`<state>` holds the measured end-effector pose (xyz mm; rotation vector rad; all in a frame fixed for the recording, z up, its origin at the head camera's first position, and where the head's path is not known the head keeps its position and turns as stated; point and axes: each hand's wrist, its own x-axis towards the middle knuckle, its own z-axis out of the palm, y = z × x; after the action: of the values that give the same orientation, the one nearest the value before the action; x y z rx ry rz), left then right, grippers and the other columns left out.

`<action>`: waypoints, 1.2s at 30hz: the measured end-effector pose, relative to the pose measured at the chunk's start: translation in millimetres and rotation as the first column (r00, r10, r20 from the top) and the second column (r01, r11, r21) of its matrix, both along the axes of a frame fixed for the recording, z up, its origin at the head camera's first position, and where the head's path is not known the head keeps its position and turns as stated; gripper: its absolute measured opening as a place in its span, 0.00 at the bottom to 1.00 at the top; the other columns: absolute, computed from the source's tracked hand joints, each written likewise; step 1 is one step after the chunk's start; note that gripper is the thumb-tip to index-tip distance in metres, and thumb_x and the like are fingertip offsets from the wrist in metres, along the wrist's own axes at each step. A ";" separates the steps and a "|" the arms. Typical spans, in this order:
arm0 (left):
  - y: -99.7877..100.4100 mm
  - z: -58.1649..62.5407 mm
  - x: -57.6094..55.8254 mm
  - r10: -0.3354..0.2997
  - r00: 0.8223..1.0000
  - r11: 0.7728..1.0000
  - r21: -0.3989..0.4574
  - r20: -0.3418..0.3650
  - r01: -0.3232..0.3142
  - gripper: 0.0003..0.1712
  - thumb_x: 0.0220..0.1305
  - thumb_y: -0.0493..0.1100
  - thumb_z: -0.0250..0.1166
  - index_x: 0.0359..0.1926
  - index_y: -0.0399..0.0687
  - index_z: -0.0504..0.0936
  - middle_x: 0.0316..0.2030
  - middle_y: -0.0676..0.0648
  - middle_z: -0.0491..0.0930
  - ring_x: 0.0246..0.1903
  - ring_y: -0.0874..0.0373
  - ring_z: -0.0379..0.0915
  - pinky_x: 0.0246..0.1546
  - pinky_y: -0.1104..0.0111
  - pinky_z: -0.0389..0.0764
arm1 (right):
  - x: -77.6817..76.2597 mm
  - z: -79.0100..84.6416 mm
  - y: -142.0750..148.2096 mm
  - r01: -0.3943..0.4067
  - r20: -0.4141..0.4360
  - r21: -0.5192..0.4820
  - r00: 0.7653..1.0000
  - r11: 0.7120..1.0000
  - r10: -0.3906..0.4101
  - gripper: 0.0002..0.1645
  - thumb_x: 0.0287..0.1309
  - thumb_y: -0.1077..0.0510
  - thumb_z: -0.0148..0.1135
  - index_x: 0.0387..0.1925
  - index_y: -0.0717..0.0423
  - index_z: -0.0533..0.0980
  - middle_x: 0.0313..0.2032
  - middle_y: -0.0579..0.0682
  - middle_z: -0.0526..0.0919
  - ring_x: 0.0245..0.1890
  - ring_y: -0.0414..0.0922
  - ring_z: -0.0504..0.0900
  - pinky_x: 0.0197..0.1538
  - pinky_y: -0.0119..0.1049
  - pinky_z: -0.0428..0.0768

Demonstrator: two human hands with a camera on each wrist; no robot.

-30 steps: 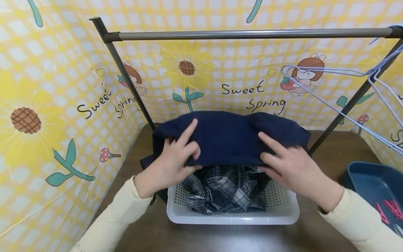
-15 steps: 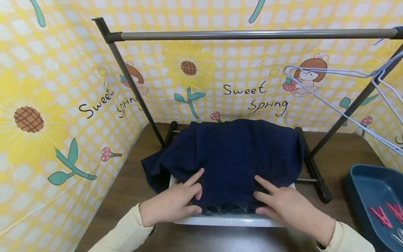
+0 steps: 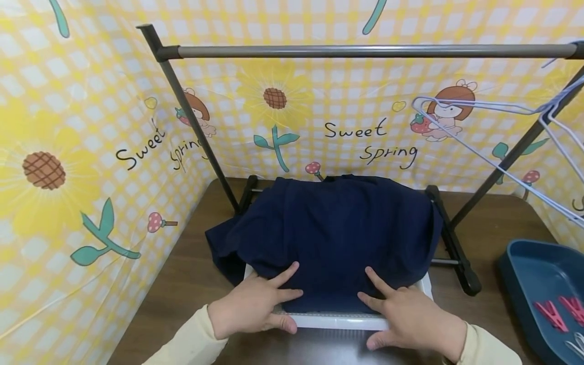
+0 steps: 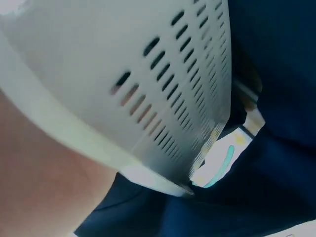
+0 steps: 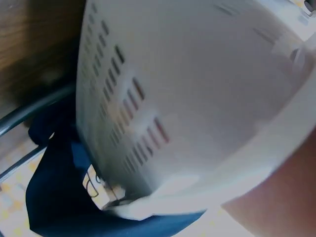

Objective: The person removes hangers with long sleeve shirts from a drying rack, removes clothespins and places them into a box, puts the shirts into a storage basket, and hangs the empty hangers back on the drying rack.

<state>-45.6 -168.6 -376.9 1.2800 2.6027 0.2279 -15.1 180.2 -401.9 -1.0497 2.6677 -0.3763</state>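
A navy blue cloth garment is heaped over a white perforated plastic basket, hiding what lies inside. Its left end hangs out past the basket onto the table. At the basket's front left, my left hand has its fingers spread, the fingertips resting on the garment's near edge. My right hand lies the same way at the front right, thumb near the front rim. Both wrist views show the slotted basket wall close up, with the navy fabric draping beyond it.
Behind and around the basket stands a dark metal clothes rack with black feet. Light purple wire hangers hang at its right. A blue tray holding pink clothespins sits on the brown table at right.
Both hands have brought the garment down and towards me over the basket, covering the plaid cloth seen inside earlier. Their fingers have since spread out and let go of its edge.
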 end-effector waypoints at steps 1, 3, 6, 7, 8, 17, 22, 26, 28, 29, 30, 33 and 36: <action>-0.5 -0.8 -0.2 0.008 1.000 1.000 0.029 0.004 -0.008 0.42 0.65 0.74 0.50 0.67 0.55 0.79 0.75 0.39 0.56 0.35 0.61 0.82 0.52 0.47 0.74 | 0.0 -0.6 -0.6 0.010 0.001 0.015 1.000 1.000 -0.010 0.47 0.56 0.25 0.61 0.66 0.52 0.76 0.73 0.71 0.57 0.16 0.34 0.62 0.25 0.34 0.68; -3.2 -1.4 -0.6 0.027 0.998 0.994 0.107 0.053 -0.032 0.39 0.67 0.71 0.52 0.68 0.54 0.78 0.76 0.41 0.55 0.28 0.66 0.79 0.51 0.54 0.77 | 0.6 -2.5 -1.5 0.027 -0.014 0.029 1.000 0.999 -0.027 0.42 0.57 0.31 0.66 0.66 0.51 0.76 0.72 0.70 0.58 0.15 0.35 0.62 0.25 0.35 0.69; -10.0 2.5 0.0 0.055 0.986 0.965 0.246 0.159 -0.093 0.32 0.71 0.64 0.56 0.67 0.53 0.78 0.77 0.46 0.55 0.35 0.68 0.81 0.51 0.60 0.79 | 4.4 -6.3 -2.2 0.042 -0.108 0.024 0.993 0.999 -0.039 0.39 0.55 0.41 0.73 0.65 0.52 0.77 0.70 0.71 0.62 0.14 0.34 0.61 0.24 0.34 0.69; -12.9 4.8 0.6 0.064 0.980 0.951 0.287 0.187 -0.117 0.30 0.73 0.62 0.56 0.67 0.53 0.78 0.76 0.47 0.56 0.40 0.67 0.82 0.52 0.60 0.79 | 6.6 -7.1 -2.2 0.048 -0.143 0.024 0.989 0.999 -0.044 0.39 0.53 0.43 0.75 0.65 0.52 0.77 0.70 0.71 0.63 0.14 0.34 0.63 0.25 0.35 0.71; -15.8 7.4 1.2 0.071 0.976 0.934 0.330 0.207 -0.137 0.27 0.74 0.59 0.57 0.66 0.52 0.79 0.75 0.47 0.59 0.48 0.64 0.81 0.54 0.59 0.78 | 9.2 -7.5 -2.1 0.060 -0.174 0.017 0.983 0.998 -0.057 0.40 0.53 0.43 0.75 0.65 0.52 0.77 0.69 0.71 0.64 0.16 0.35 0.67 0.26 0.36 0.73; -61.0 10.1 5.2 0.128 0.945 0.587 0.745 0.303 -0.318 0.12 0.72 0.27 0.57 0.46 0.39 0.86 0.40 0.42 0.87 0.33 0.54 0.85 0.31 0.63 0.85 | 45.2 -3.7 15.7 0.268 -0.410 -0.402 0.803 0.876 -0.433 0.44 0.61 0.25 0.56 0.61 0.55 0.79 0.68 0.62 0.71 0.48 0.60 0.81 0.43 0.60 0.78; -98.1 -5.7 -0.3 0.168 0.806 0.507 0.652 0.567 -0.564 0.25 0.83 0.37 0.39 0.40 0.27 0.81 0.31 0.37 0.84 0.24 0.52 0.83 0.23 0.58 0.84 | 43.9 -16.7 19.5 0.433 -0.360 -0.400 0.736 0.808 -0.573 0.61 0.59 0.19 0.48 0.79 0.54 0.52 0.78 0.62 0.45 0.72 0.69 0.52 0.53 0.75 0.63; -112.4 -27.6 -13.4 0.152 0.606 0.543 0.446 0.781 -0.712 0.51 0.79 0.62 0.22 0.53 0.19 0.75 0.40 0.33 0.84 0.34 0.46 0.85 0.32 0.54 0.85 | 41.8 -27.1 22.5 0.534 -0.248 -0.217 0.779 0.817 -0.575 0.73 0.55 0.23 0.61 0.80 0.57 0.33 0.79 0.59 0.28 0.77 0.59 0.30 0.57 0.73 0.60; -115.1 -39.7 -23.4 0.025 0.487 0.478 0.417 0.873 -0.773 0.57 0.71 0.71 0.18 0.57 0.27 0.76 0.44 0.34 0.84 0.39 0.45 0.85 0.36 0.55 0.85 | 40.1 -29.3 23.6 0.537 -0.249 -0.187 0.784 0.823 -0.568 0.75 0.53 0.25 0.64 0.79 0.60 0.33 0.79 0.59 0.28 0.78 0.59 0.32 0.56 0.71 0.63; -115.6 -44.8 -28.7 -0.055 0.430 0.429 0.410 0.901 -0.805 0.58 0.67 0.73 0.17 0.58 0.31 0.76 0.45 0.36 0.84 0.42 0.46 0.84 0.38 0.56 0.85 | 39.5 -29.4 24.0 0.531 -0.264 -0.183 0.784 0.827 -0.562 0.76 0.52 0.24 0.64 0.79 0.61 0.34 0.79 0.60 0.29 0.78 0.60 0.34 0.56 0.71 0.64; -115.6 -49.8 -34.6 -0.129 0.368 0.369 0.389 0.921 -0.844 0.57 0.65 0.76 0.17 0.58 0.38 0.77 0.46 0.39 0.85 0.44 0.47 0.83 0.41 0.57 0.84 | 39.0 -29.3 24.6 0.526 -0.277 -0.179 0.784 0.832 -0.555 0.77 0.52 0.23 0.64 0.79 0.62 0.34 0.79 0.61 0.30 0.77 0.60 0.36 0.56 0.70 0.64; -113.5 -61.2 -51.4 -0.274 0.224 0.194 0.282 0.935 -0.940 0.48 0.64 0.78 0.22 0.54 0.58 0.80 0.48 0.46 0.85 0.49 0.52 0.81 0.49 0.58 0.79 | 37.8 -27.7 25.3 0.527 -0.278 -0.148 0.790 0.837 -0.546 0.78 0.50 0.22 0.63 0.79 0.64 0.35 0.78 0.62 0.30 0.76 0.63 0.43 0.56 0.70 0.66; -107.2 -68.0 -65.1 -0.255 0.134 0.010 0.141 0.958 -0.990 0.35 0.74 0.71 0.33 0.45 0.61 0.83 0.43 0.54 0.85 0.45 0.59 0.80 0.48 0.62 0.76 | 37.9 -24.2 24.8 0.543 -0.236 -0.107 0.800 0.833 -0.552 0.78 0.51 0.19 0.60 0.78 0.66 0.36 0.78 0.63 0.30 0.75 0.66 0.47 0.56 0.71 0.66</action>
<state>-110.7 -275.8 -444.9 -0.3075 1.3215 2.2845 22.9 205.0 -426.1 -0.3105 3.1874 -0.4125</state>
